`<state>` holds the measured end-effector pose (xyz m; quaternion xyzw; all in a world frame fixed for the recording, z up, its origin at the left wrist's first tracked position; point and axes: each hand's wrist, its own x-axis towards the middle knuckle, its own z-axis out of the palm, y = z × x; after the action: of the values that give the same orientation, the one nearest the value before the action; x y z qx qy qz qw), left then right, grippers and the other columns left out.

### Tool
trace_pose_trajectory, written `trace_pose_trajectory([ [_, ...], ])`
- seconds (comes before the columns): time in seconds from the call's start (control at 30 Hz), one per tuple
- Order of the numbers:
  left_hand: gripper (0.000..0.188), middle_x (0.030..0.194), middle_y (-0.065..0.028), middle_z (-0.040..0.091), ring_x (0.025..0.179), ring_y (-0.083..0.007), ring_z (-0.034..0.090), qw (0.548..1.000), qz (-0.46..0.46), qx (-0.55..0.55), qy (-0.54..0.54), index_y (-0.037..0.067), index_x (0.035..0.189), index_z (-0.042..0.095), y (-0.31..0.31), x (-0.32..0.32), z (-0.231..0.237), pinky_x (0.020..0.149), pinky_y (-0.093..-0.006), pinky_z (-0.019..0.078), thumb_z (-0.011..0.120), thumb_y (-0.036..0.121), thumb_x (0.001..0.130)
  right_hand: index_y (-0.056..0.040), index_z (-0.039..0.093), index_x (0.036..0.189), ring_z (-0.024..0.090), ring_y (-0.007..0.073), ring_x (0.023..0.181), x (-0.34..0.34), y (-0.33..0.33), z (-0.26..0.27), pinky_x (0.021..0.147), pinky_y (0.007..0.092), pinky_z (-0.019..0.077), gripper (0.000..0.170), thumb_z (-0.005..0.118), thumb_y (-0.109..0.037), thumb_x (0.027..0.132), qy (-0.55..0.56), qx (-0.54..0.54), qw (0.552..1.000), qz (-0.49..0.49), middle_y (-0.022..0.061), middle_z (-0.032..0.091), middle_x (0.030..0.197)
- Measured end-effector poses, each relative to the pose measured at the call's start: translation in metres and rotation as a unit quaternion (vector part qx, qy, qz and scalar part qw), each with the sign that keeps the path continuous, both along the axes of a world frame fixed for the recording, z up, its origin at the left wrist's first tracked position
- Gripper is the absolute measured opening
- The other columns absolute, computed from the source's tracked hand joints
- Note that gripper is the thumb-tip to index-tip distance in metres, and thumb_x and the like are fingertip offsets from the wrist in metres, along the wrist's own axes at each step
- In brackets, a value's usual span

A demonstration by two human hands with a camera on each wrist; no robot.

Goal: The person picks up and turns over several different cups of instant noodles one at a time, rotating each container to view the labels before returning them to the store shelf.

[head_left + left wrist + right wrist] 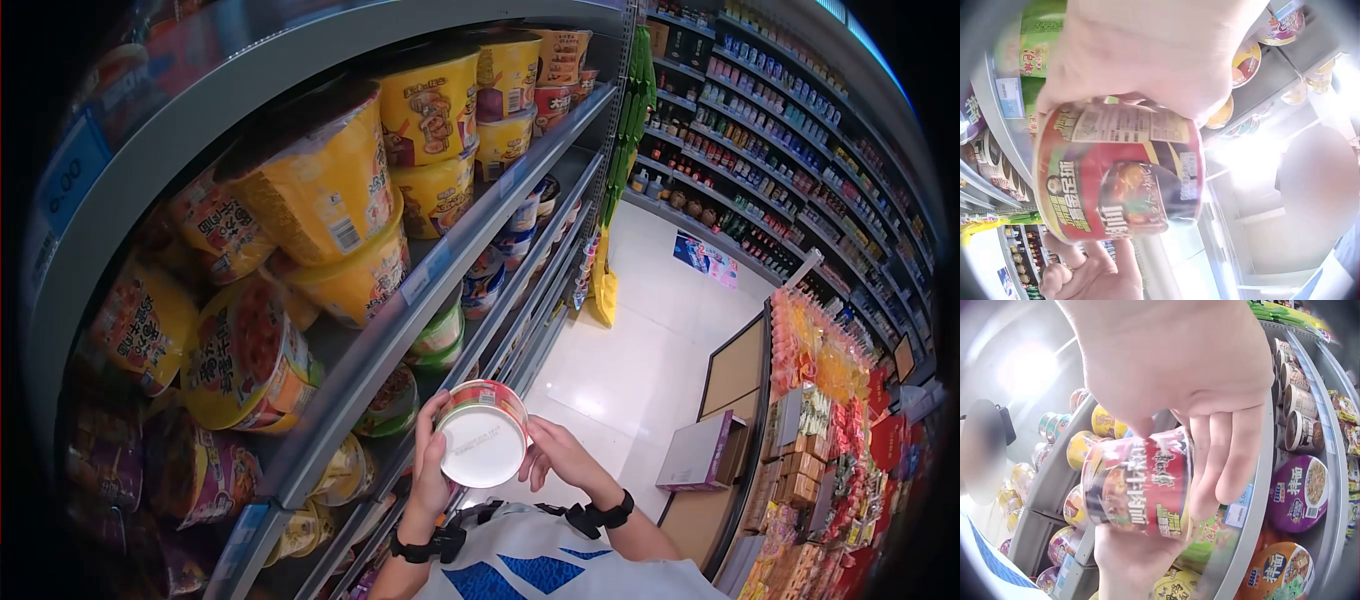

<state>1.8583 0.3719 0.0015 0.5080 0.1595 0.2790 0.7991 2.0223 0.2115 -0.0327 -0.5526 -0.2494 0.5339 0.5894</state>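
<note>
A red instant noodle cup (484, 435) is tilted so its white printed base faces the head camera. My left hand (431, 465) grips its left side, with the fingers wrapped around the wall. The left wrist view shows the cup's red and black label (1116, 169) under that hand. On the cup's other side is my right hand (560, 458), its fingers loosely bent at the rim. In the right wrist view, the right fingers (1213, 450) extend alongside the cup's edge, and the thumb overlaps its wall.
A shelf (370, 370) on the left holds large yellow noodle tubs (320, 180) and other cups. Red packaged goods (835, 450) fill a display on the right, beside an open carton (700, 455). Tile floor (610, 340) lies between them; bottle shelves (760, 130) line the back.
</note>
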Motion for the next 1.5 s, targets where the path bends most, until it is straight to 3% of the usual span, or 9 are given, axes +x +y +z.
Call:
trace_pose_trajectory([
  [0.27,0.085,0.163,-0.0266,0.025,0.155,-0.0409,0.018,0.935,0.032,0.347,0.069,0.000,0.150,0.038,-0.011,0.009,-0.012,0.124,-0.0487,0.0159,0.056,0.061,0.094,-0.0133,0.012,0.163,0.063,0.0225,0.116,0.005,-0.002,0.003,0.090,0.0339,0.0567,0.086,0.057,-0.051,0.100,-0.029,0.060,0.996,-0.056,0.0179,0.054,0.138],
  [0.57,0.154,0.163,-0.0218,0.023,0.146,-0.0338,0.040,0.936,0.073,0.342,0.043,0.009,0.156,-0.031,-0.052,-0.011,-0.002,0.119,-0.0477,0.0362,0.095,0.015,0.069,-0.0119,-0.005,0.164,0.042,0.0326,0.145,-0.010,0.002,0.021,0.121,0.0440,0.0320,0.146,0.097,-0.014,0.060,-0.143,0.300,0.938,-0.102,0.0195,0.033,0.160],
  [0.87,0.127,0.158,-0.0202,0.035,0.144,-0.0327,0.042,0.849,0.342,0.391,-0.096,0.007,0.161,0.004,-0.091,-0.068,0.061,0.120,-0.0496,0.0345,0.091,0.042,0.075,-0.0107,0.022,0.162,0.045,0.0393,0.143,-0.031,0.034,0.061,0.111,0.0468,0.0457,0.117,0.094,-0.034,0.073,-0.261,0.454,0.843,0.123,0.0309,0.043,0.153],
  [0.93,0.062,0.140,-0.0195,0.058,0.131,-0.0281,0.054,0.834,0.457,0.304,-0.052,0.001,0.142,0.051,-0.092,-0.087,0.046,0.116,-0.0452,0.0401,0.023,0.047,0.111,-0.0125,0.011,0.165,0.039,0.0333,0.147,-0.060,0.037,0.107,0.119,0.0519,0.0376,0.087,0.064,-0.037,0.099,0.147,0.336,0.872,0.324,0.0163,0.029,0.165],
  [1.0,0.128,0.154,-0.0236,0.040,0.139,-0.0387,0.044,0.730,0.408,0.547,0.047,0.010,0.161,0.006,-0.072,-0.140,0.024,0.119,-0.0498,0.0324,0.092,0.045,0.073,-0.0059,0.046,0.150,0.046,0.0539,0.137,-0.057,0.053,0.092,0.110,0.0569,0.0411,0.083,0.080,-0.040,0.082,-0.339,0.512,0.769,0.175,0.0337,0.042,0.152],
  [1.33,0.113,0.155,-0.0164,0.037,0.137,-0.0316,0.045,0.369,0.807,0.425,0.178,0.008,0.161,0.009,0.019,-0.289,-0.068,0.118,-0.0475,0.0352,0.087,0.025,0.080,-0.0065,0.062,0.131,0.061,0.0434,0.121,-0.080,0.056,0.115,0.098,0.0480,0.0524,0.057,0.083,-0.016,0.079,-0.454,0.506,0.710,0.183,0.0235,0.058,0.140],
  [1.37,0.063,0.131,-0.0094,0.057,0.107,-0.0204,0.064,0.457,0.810,0.342,-0.133,0.002,0.141,0.046,-0.014,-0.239,0.063,0.099,-0.0331,0.0527,0.068,-0.006,0.082,-0.0067,0.064,0.130,0.061,0.0426,0.120,-0.081,0.055,0.116,0.098,0.0472,0.0527,0.054,0.082,-0.016,0.080,-0.463,0.496,0.714,0.175,0.0227,0.058,0.140],
  [1.43,0.092,0.143,-0.0113,0.046,0.119,-0.0215,0.058,0.527,0.789,0.290,-0.124,0.006,0.155,0.022,-0.020,-0.226,0.121,0.106,-0.0341,0.0458,0.072,-0.007,0.080,-0.0074,0.065,0.129,0.062,0.0424,0.120,-0.081,0.056,0.115,0.097,0.0469,0.0527,0.053,0.082,-0.016,0.080,-0.470,0.486,0.715,0.177,0.0225,0.058,0.140],
  [1.5,0.096,0.149,-0.0118,0.039,0.135,-0.0248,0.045,0.439,0.826,0.349,-0.058,0.004,0.158,0.020,-0.002,-0.235,0.129,0.115,-0.0376,0.0365,0.074,-0.004,0.079,-0.0092,0.067,0.127,0.062,0.0414,0.119,-0.082,0.056,0.116,0.096,0.0459,0.0531,0.049,0.081,-0.015,0.081,-0.477,0.466,0.722,0.185,0.0213,0.059,0.140],
])
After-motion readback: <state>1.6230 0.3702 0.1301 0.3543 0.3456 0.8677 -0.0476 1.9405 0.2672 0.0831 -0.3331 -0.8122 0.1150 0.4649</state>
